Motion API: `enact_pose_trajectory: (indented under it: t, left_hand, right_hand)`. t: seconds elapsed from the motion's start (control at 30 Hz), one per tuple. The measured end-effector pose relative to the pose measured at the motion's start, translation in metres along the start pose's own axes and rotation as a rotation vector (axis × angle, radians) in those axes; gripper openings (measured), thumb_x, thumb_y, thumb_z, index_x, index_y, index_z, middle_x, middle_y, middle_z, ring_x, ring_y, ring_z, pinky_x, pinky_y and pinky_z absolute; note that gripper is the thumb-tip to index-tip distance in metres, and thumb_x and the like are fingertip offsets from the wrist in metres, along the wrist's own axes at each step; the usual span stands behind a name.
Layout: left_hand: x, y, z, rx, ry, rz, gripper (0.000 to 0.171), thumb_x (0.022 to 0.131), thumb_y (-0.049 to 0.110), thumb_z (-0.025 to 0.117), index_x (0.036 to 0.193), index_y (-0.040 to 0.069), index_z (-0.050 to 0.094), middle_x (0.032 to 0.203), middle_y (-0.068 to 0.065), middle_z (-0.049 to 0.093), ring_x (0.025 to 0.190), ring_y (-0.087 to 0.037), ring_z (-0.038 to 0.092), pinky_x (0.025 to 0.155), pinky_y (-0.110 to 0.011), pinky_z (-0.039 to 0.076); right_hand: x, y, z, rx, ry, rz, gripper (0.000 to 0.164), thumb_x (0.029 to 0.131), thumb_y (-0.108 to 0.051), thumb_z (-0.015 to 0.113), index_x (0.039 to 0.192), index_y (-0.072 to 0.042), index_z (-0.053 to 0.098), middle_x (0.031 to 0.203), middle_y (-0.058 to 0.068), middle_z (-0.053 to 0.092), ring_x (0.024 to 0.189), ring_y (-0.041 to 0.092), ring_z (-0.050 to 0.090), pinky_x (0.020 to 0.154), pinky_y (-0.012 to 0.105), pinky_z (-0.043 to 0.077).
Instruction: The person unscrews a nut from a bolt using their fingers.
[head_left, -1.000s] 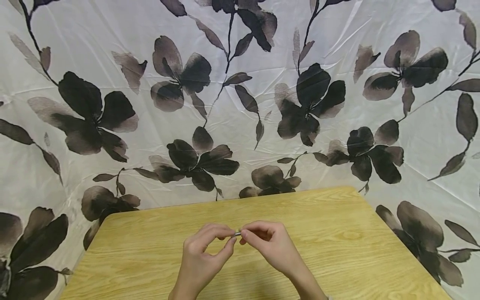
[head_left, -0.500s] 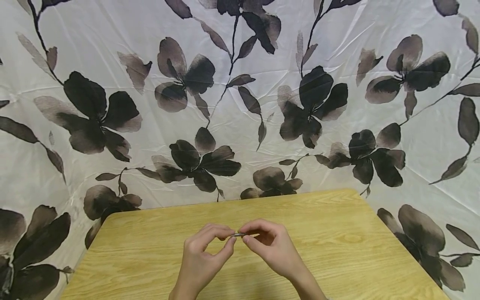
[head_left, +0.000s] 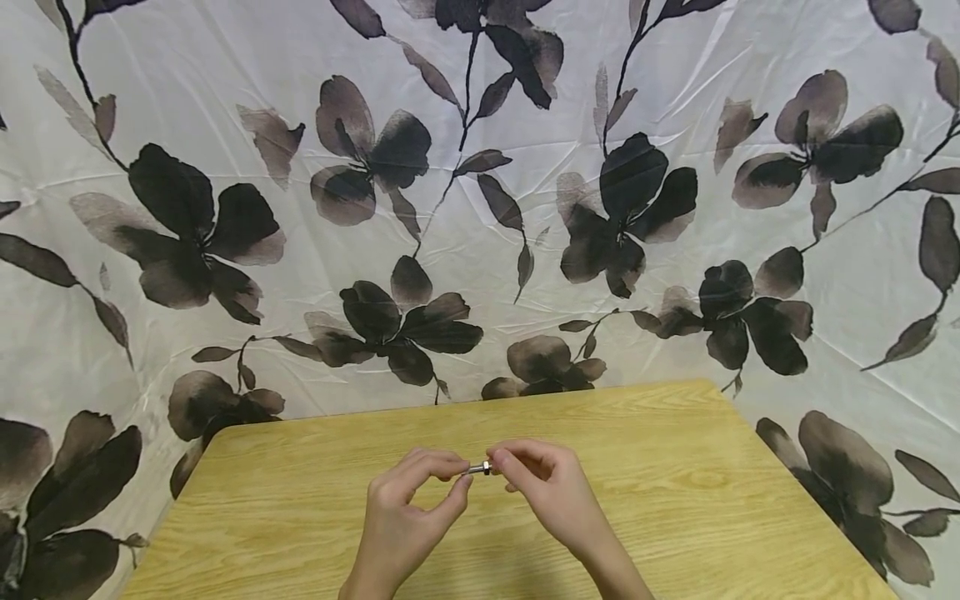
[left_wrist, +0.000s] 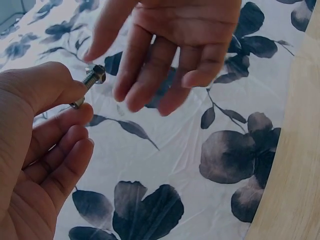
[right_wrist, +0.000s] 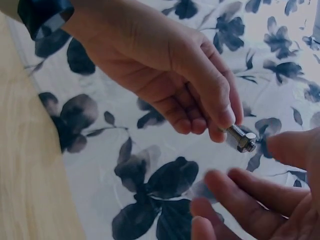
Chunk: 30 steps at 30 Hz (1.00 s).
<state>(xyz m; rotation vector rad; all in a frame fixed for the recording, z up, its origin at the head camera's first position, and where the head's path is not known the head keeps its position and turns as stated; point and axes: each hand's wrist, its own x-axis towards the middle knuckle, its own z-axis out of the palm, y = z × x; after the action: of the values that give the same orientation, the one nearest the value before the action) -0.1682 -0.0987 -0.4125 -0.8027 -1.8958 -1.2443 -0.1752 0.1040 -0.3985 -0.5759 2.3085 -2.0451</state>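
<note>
My left hand (head_left: 408,510) pinches a small metal bolt (head_left: 475,469) between thumb and fingertips above the table. A hex nut (right_wrist: 244,143) sits on the thread near the bolt's free end, with a short tip showing beyond it in the right wrist view. My right hand (head_left: 555,496) is beside that end. In the left wrist view, the right fingers (left_wrist: 145,90) are spread and apart from the nut, and hold nothing. The end of the bolt inside the left fingertips is mostly hidden.
Below the hands lies a wood-patterned table (head_left: 285,492). Behind it and at both sides hangs a white cloth (head_left: 495,258) with dark flowers. A black band (right_wrist: 50,17) is around the left wrist.
The right fingers were around the bolt's free end earlier. They have shifted right and come off it, so the nut now shows. The left hand has stayed in place with the bolt.
</note>
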Motion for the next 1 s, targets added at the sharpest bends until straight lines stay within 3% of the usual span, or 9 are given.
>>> enact_pose_trajectory:
  t: [0.17,0.43,0.7,1.0]
  left_hand:
    - [-0.0006,-0.0011,0.001,-0.015,-0.002,0.02,0.031,0.075,-0.01,0.084,0.095,0.013,0.078,0.09,-0.002,0.076,0.082,-0.014,0.071,0.079,-0.016,0.057]
    - [-0.001,-0.0021,0.0017,-0.028,-0.012,0.016,0.031,0.075,-0.011,0.083,0.095,0.013,0.078,0.09,-0.002,0.076,0.082,-0.014,0.071,0.079,-0.016,0.058]
    - [0.0002,-0.0007,0.0014,-0.041,-0.011,0.018,0.029,0.075,-0.011,0.083,0.093,0.011,0.077,0.089,-0.003,0.076,0.082,-0.014,0.071,0.08,-0.016,0.058]
    - [-0.0001,-0.0003,0.0013,-0.044,-0.009,0.022,0.03,0.075,-0.012,0.083,0.093,0.012,0.077,0.09,-0.003,0.076,0.082,-0.014,0.072,0.08,-0.016,0.058]
  right_hand:
    - [0.0008,-0.0002,-0.0016,-0.064,-0.061,0.041,0.026,0.104,-0.029,0.063,0.103,-0.007,0.078,0.094,0.012,0.077,0.088,0.013,0.072,0.081,0.032,0.061]
    - [-0.0012,-0.0001,-0.0032,-0.03,-0.078,0.005,0.02,0.102,-0.024,0.066,0.11,-0.008,0.076,0.098,0.014,0.075,0.088,0.014,0.072,0.083,0.028,0.059]
    - [-0.0021,0.0041,-0.0043,0.016,-0.087,-0.109,0.019,0.099,-0.012,0.069,0.116,-0.005,0.073,0.107,0.02,0.073,0.094,0.012,0.071,0.082,0.029,0.061]
    - [-0.0034,0.0054,-0.0031,0.063,-0.092,-0.244,0.015,0.097,-0.002,0.067,0.111,-0.003,0.073,0.11,0.021,0.07,0.101,0.012,0.069,0.084,0.031,0.062]
